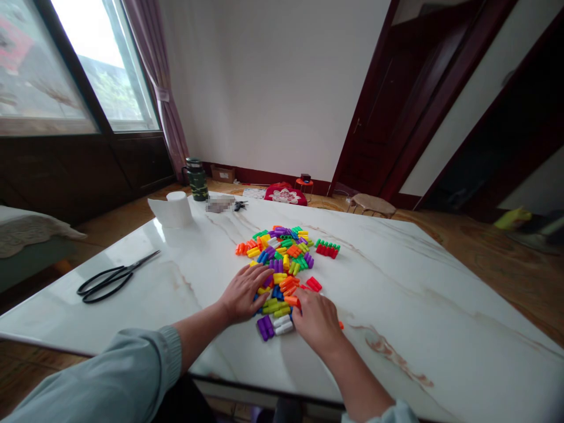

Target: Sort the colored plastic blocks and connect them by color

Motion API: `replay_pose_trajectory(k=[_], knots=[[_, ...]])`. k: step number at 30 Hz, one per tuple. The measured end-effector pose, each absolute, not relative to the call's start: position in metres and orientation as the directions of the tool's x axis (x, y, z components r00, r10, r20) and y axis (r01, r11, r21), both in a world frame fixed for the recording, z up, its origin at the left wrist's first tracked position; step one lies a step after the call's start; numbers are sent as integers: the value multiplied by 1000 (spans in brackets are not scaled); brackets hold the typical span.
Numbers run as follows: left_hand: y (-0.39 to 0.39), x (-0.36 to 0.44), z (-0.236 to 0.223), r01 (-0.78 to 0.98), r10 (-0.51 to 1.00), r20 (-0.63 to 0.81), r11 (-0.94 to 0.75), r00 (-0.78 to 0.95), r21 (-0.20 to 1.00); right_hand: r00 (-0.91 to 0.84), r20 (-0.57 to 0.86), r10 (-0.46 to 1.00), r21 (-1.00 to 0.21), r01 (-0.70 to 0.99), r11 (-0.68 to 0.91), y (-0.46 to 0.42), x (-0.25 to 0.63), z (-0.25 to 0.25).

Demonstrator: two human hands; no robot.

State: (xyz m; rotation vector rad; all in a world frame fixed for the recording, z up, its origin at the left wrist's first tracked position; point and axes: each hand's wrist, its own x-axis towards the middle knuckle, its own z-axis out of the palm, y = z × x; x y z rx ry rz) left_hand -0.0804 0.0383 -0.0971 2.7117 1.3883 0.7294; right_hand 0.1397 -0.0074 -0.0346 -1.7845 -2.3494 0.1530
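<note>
A loose heap of colourful plastic building blocks (286, 249), shaped like joined tubes, spreads over the middle of the white marbled table. My left hand (247, 292) rests against the heap's near left side, fingers stretched out over purple and yellow blocks, thumb apart. On the near right side, my right hand (318, 320) has curled fingers, with an orange block (292, 301) between thumb and forefinger. Closest to me lie a purple block (265, 328) and white blocks (282, 324), with a lime-green block (275, 307) just behind. A red block (314, 284) sits beyond my right fingers.
Black-handled scissors (118, 277) lie on the table's left part. Farther back stand a white paper roll (178, 210) and a camouflage flask (197, 179), with small black pliers (240, 205) nearby. A green-and-red block row (328, 249) lies right of the heap.
</note>
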Motion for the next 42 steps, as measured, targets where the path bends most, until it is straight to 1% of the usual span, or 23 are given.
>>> replay_pose_trajectory(k=[3,7,10,13,15,18,19,21,25,29,37,42], knots=[[38,-80,-96,768,770,403,-604,494,212,-232,188,954,-329,901,284,-1,143,-39],[37,-79,-94,764,767,409,-608,495,215,-171,344,923,-554,757,346,12,152,-46],[37,-79,-94,766,766,405,-608,498,207,-76,436,897,-658,653,375,25,170,-49],[37,-80,-96,772,768,397,-605,502,196,132,471,872,-708,646,285,45,198,-58],[38,-80,-96,773,767,398,-605,503,189,274,428,861,-754,634,173,61,218,-71],[38,-80,-96,776,768,403,-602,498,188,388,327,862,-758,653,-6,85,240,-95],[38,-80,-96,776,768,404,-602,498,189,413,307,857,-755,654,-45,93,244,-103],[38,-80,-96,772,764,405,-607,502,190,439,317,841,-747,661,-64,109,246,-113],[38,-81,-95,767,761,407,-613,506,193,373,410,832,-728,683,53,136,235,-121],[38,-81,-95,765,763,410,-611,500,204,321,467,824,-724,673,149,154,223,-124],[37,-81,-94,767,771,397,-605,497,213,330,481,812,-743,645,179,168,218,-129],[38,-82,-97,765,774,404,-601,487,230,333,508,794,-732,653,195,146,224,-120]])
